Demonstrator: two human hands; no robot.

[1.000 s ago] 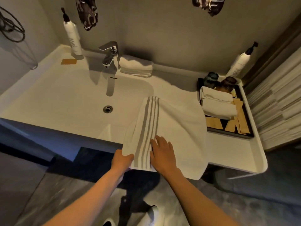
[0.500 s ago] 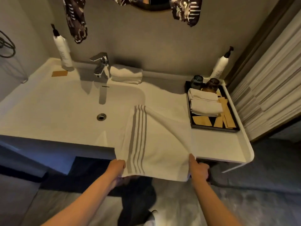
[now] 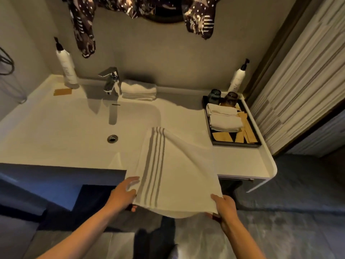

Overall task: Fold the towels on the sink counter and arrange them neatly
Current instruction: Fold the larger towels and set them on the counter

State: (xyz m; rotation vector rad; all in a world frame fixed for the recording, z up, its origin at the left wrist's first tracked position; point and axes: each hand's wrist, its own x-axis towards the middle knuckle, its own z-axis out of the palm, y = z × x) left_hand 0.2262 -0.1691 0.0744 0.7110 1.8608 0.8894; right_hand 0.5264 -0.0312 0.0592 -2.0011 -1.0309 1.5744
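A white towel with grey stripes [image 3: 173,171] lies over the front edge of the sink counter [image 3: 240,161], its near end hanging off and lifted. My left hand [image 3: 124,193] pinches the near left corner, thumb on top. My right hand [image 3: 223,206] grips the near right corner from below. A folded white towel [image 3: 139,89] sits beside the faucet. Two more folded towels [image 3: 224,118] rest on the black tray.
A chrome faucet [image 3: 110,81] stands behind the basin [image 3: 74,131] with its drain [image 3: 112,138]. Pump bottles stand at the back left [image 3: 67,70] and back right [image 3: 238,79]. The black tray [image 3: 233,143] holds two dark cups and brown packets. A curtain [image 3: 302,81] hangs on the right.
My right hand left the towel's top and took its near right corner. Both hands have pulled the near edge up and towards me. The view has shifted back.
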